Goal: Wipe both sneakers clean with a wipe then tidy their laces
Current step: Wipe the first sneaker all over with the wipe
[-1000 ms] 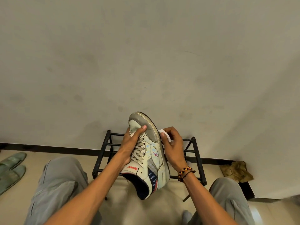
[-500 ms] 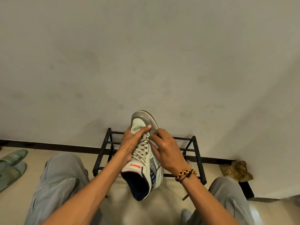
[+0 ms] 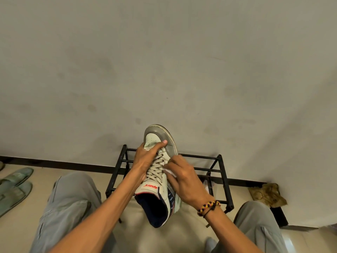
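A white and grey sneaker (image 3: pixel 155 141) with beige laces and a dark blue lining is held up in front of me, toe pointing away. My left hand (image 3: pixel 145 159) grips its left side, thumb lying across the toe box. My right hand (image 3: pixel 184 176) holds a white wipe (image 3: pixel 168 171) against the sneaker's right side, just beside the laces. Most of the wipe is hidden under my fingers. A second sneaker is not in view.
A low black metal shoe rack (image 3: pixel 221 172) stands against the grey wall behind the sneaker. Green slippers (image 3: pixel 15 185) lie on the floor at the left. A crumpled brown rag (image 3: pixel 268 195) sits at the right by the wall. My knees flank the sneaker.
My right hand has moved with the wipe from the sneaker's right edge by the toe, across the upper, down toward the laces and mid side. My left hand keeps its grip.
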